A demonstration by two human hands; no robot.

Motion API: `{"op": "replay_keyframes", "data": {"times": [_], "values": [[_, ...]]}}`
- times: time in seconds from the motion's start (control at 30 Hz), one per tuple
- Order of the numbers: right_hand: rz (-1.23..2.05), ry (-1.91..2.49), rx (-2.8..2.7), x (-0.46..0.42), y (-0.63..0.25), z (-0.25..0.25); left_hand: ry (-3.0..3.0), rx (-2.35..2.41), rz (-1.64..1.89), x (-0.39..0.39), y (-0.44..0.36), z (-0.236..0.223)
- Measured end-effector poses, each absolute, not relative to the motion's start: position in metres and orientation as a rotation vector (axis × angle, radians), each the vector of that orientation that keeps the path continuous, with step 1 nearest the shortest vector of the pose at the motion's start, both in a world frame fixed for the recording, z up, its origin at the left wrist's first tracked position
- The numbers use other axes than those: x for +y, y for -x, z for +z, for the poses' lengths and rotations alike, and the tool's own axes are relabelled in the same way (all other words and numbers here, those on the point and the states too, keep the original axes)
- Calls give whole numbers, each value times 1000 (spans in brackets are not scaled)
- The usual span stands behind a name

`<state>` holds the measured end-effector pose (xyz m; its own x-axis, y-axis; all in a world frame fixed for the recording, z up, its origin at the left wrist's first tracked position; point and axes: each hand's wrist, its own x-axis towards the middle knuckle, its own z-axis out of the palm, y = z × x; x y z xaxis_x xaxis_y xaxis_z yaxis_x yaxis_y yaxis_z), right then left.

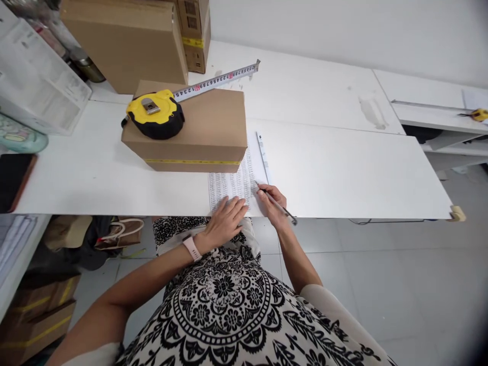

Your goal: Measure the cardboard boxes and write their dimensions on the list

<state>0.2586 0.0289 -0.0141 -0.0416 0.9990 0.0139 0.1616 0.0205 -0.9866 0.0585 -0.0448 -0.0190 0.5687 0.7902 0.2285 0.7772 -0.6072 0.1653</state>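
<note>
My right hand (272, 203) grips a pen (284, 209), its tip at the right side of a sheet of paper (229, 185) filled with rows of handwriting. Flat on the lower part of that sheet lies my left hand (226, 221), fingers stretched out. A cardboard box (213, 127) covers the sheet's upper part. On top of the box rests a yellow and black tape measure (154, 113), its blade (217, 81) drawn out past the box toward the back right. A narrow white strip with blue print (263, 155) lies along the paper's right edge.
Larger cardboard boxes (129, 40) stand behind at the left, beside a white plastic container (41, 76). A dark phone-like object (15, 180) lies at the table's left edge. Another tape measure (478, 115) is at the far right. Bags (120, 234) sit below the table.
</note>
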Motion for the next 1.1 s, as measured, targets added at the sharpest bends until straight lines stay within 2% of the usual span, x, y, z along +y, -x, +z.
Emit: {"op": "replay_keyframes", "data": {"times": [0.13, 0.4, 0.63, 1.1], "values": [[1043, 1343, -1385, 26, -254, -13, -2741, 1439, 523, -42, -86, -33], [1139, 1339, -1335, 30, -252, -20, -2873, 1463, 765, -34, -87, -50], [892, 1422, -1513, 25, -247, -14, -2850, 1455, 757, -35, -88, -52], [908, 1407, -1561, 24, -248, -19, -2838, 1433, 770, -35, -87, -52]]}}
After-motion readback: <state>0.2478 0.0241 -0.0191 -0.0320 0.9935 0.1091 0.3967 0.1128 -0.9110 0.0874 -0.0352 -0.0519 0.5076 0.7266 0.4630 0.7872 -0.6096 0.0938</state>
